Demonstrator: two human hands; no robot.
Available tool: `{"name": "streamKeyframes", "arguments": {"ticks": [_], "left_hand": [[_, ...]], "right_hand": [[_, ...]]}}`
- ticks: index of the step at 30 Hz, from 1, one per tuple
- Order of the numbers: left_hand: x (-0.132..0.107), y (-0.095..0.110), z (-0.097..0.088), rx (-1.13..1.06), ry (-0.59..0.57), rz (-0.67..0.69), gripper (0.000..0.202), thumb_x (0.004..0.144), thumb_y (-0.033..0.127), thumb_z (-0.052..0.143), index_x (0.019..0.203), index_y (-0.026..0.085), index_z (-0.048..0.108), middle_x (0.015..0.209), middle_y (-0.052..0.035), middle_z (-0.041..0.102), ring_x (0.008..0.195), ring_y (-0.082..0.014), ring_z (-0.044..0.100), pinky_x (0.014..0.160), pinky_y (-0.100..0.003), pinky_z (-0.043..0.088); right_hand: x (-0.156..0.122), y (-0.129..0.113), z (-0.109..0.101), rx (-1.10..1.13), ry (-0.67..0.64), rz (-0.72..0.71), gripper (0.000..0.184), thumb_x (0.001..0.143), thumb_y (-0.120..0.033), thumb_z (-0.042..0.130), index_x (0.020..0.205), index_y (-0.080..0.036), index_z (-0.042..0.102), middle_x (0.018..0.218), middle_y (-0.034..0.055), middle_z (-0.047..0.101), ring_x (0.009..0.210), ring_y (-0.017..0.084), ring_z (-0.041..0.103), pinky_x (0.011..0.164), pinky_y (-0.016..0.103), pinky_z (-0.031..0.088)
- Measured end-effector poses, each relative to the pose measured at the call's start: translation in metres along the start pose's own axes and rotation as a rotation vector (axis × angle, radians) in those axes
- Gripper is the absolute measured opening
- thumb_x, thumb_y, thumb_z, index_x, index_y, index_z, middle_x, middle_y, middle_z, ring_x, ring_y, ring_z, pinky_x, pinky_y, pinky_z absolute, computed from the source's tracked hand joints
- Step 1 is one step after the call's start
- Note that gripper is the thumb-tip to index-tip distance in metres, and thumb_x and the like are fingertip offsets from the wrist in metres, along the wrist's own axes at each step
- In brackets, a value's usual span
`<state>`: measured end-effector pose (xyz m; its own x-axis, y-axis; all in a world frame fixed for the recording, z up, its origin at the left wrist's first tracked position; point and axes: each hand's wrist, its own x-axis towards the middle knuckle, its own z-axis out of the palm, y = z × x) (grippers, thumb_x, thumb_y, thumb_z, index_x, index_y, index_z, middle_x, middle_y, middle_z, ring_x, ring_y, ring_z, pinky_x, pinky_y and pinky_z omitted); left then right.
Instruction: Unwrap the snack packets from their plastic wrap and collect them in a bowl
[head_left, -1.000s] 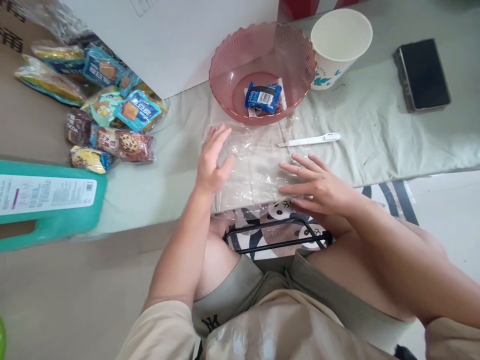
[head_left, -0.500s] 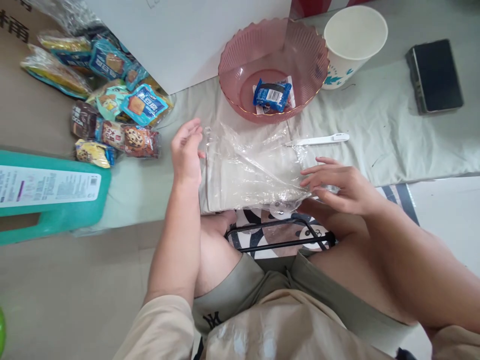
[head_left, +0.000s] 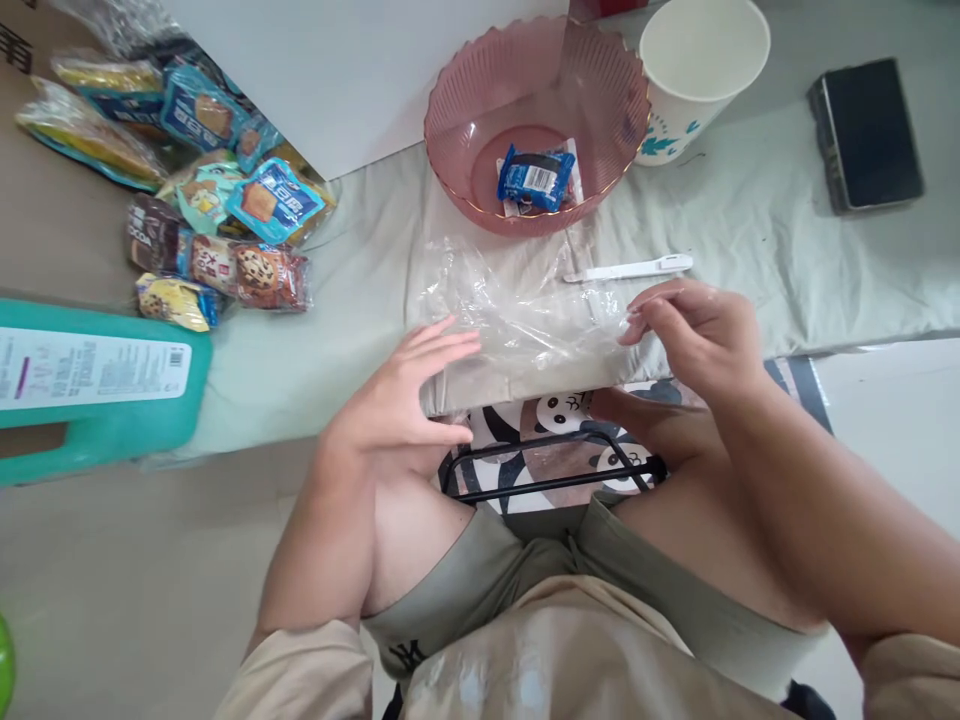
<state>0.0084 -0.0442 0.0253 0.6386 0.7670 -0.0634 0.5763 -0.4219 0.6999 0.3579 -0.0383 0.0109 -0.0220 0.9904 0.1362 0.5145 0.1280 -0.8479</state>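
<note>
Pale cloth under everything in front of you; pink bowl sits on it at the far side. Clear plastic bag lies crumpled on the cloth, nearer you than the bowl, between your two hands. Your left hand is open by the bag's near left corner, thumb well apart from the fingers. Your right hand has its fingers curled in at the bag's right edge, can't tell if they pinch it. White knife just beyond that hand, blue packet inside the bowl
</note>
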Motion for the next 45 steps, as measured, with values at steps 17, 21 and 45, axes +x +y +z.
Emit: {"name": "streamKeyframes", "arguments": {"ticks": [17,21,45], "left_hand": [[0.01,-0.002,0.01,-0.833,0.862,-0.404,0.032,0.077,0.049,0.075,0.073,0.02,0.064,0.073,-0.0039,0.077,0.069,-0.0167,0.078,0.052,-0.02,0.057],[0.012,0.002,0.014,-0.776,0.827,-0.39,0.038,0.08,0.053,0.074,0.069,0.018,0.063,0.068,-0.0052,0.074,0.054,-0.0133,0.071,0.037,-0.017,0.041],[0.005,0.01,0.006,-0.624,0.61,-0.734,0.026,0.082,0.038,0.065,0.065,0.018,0.063,0.05,0.0002,0.063,0.032,-0.0082,0.051,0.031,-0.018,0.028]], "right_hand": [[-0.014,0.009,0.01,0.288,-0.412,-0.231,0.052,0.08,-0.055,0.084,0.124,-0.029,0.071,0.134,0.0099,0.072,0.129,0.031,0.066,0.113,0.052,0.051],[-0.013,0.003,0.023,0.171,-0.193,-0.389,0.03,0.084,-0.044,0.083,0.11,-0.031,0.076,0.132,0.0077,0.072,0.134,0.033,0.063,0.118,0.057,0.047],[-0.011,-0.025,0.012,-0.094,-0.204,0.15,0.02,0.082,-0.028,0.058,0.063,-0.022,0.061,0.054,-0.0006,0.057,0.054,0.015,0.052,0.054,0.03,0.037]]}}
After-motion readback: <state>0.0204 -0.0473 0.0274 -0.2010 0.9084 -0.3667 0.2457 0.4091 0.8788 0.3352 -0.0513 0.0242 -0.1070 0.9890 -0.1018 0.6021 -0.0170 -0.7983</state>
